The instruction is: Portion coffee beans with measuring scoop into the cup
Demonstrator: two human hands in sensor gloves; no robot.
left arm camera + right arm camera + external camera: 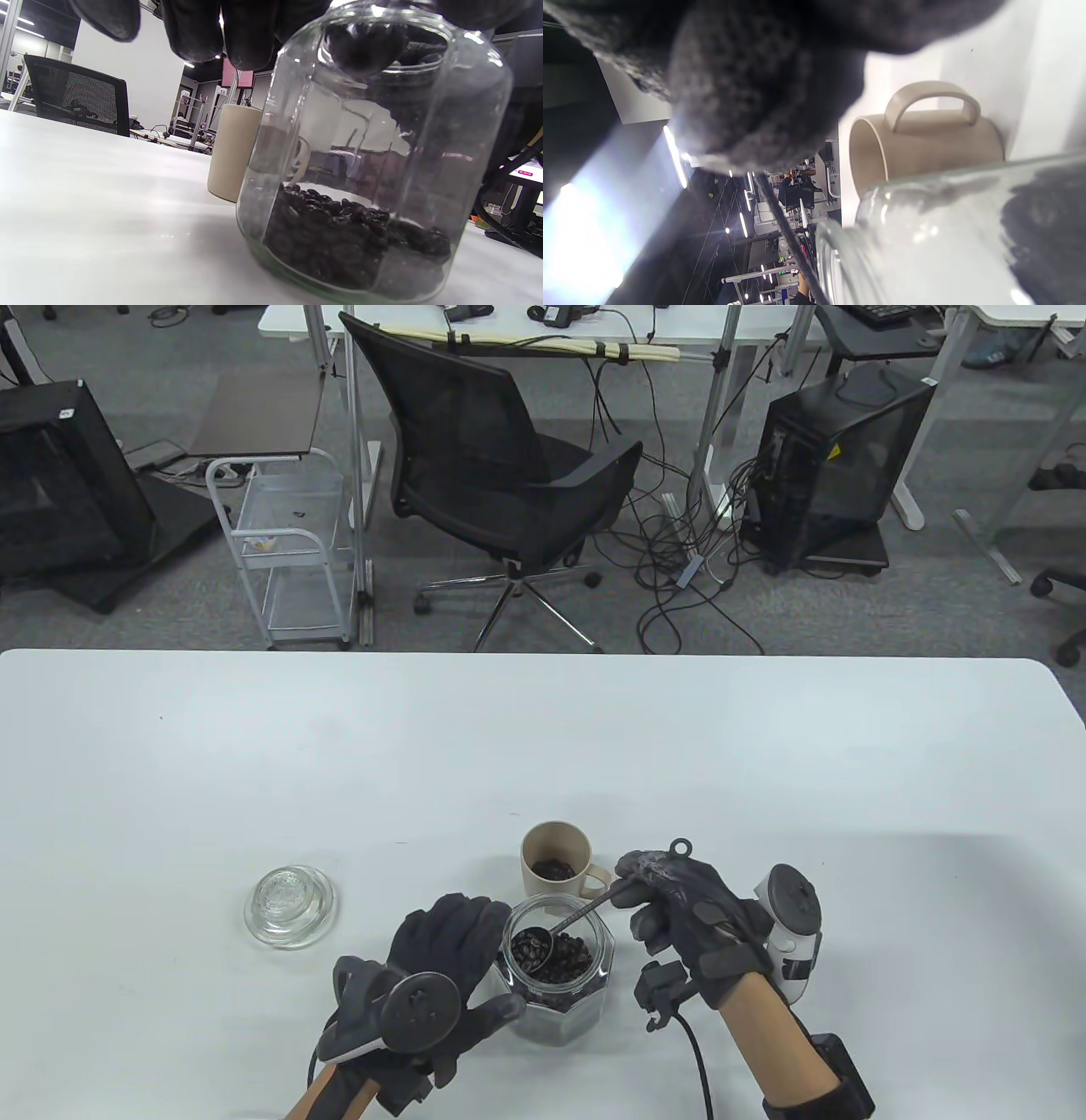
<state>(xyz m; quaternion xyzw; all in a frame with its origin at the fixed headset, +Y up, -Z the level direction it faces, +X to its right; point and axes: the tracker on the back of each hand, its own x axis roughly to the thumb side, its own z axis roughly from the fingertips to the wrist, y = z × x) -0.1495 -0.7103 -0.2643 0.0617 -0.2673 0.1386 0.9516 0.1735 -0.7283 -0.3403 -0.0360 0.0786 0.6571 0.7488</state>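
A faceted glass jar (560, 976) of coffee beans stands near the table's front edge, its lid off. My left hand (458, 976) grips the jar from the left, fingers and thumb curled round the glass (373, 169). My right hand (670, 899) pinches the handle of a metal measuring scoop (533, 946); its bowl, full of beans, sits inside the jar mouth. A beige mug (556, 861) with beans in its bottom stands just behind the jar, handle to the right. The right wrist view shows the mug (925, 135), the jar rim (925, 237) and the thin scoop handle (789, 237).
The glass jar lid (290, 906) lies on the white table (543, 746) left of the jar. Beyond the far edge are an office chair (501, 475), a wire cart (284, 551) and computer towers on the floor.
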